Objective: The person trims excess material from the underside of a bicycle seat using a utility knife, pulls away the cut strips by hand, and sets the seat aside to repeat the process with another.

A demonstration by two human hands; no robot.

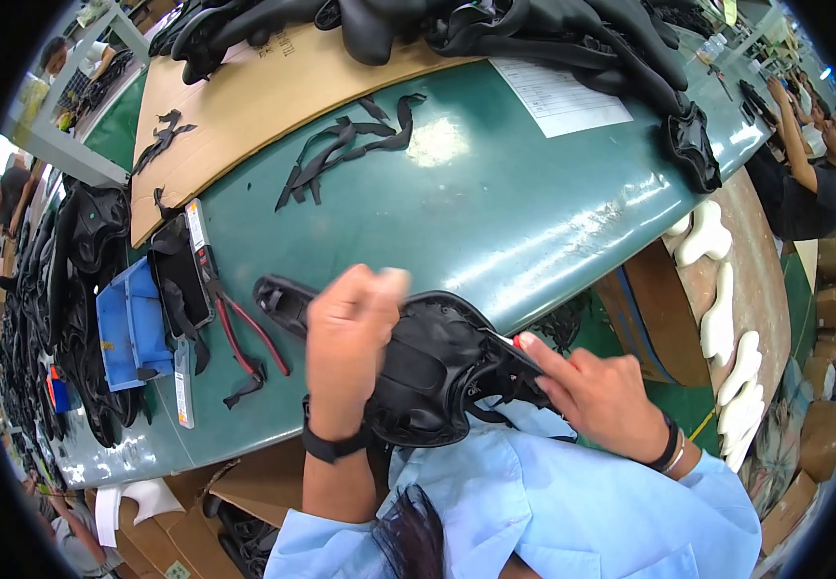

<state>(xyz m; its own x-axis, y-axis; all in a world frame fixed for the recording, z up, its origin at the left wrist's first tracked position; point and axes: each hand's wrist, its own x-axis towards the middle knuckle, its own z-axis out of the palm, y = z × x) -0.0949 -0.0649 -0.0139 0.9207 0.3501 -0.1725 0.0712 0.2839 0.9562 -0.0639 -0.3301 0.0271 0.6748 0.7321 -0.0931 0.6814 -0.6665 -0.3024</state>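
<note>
A black glossy piece shaped like a bicycle saddle [423, 362] lies at the table's near edge, against my body. Its narrow end points left. My left hand [348, 343] is over its narrow half, fingers curled in and blurred at the tips; what they hold, if anything, cannot be made out. At the piece's right edge my right hand [611, 400] is closed on a small red-handled tool [515, 342] with a thin pale tip. The fingers hide most of this tool. Loose black material hangs below the right edge.
On the green table [360, 232] lie red-handled pliers [252, 333], a blue bin [136, 323] and black scraps [346, 145]. Cardboard [244, 96], a paper sheet [563, 101] and heaped black pieces [534, 29] are farther back. White shaped pieces [717, 280] stand right, near a co-worker [814, 183].
</note>
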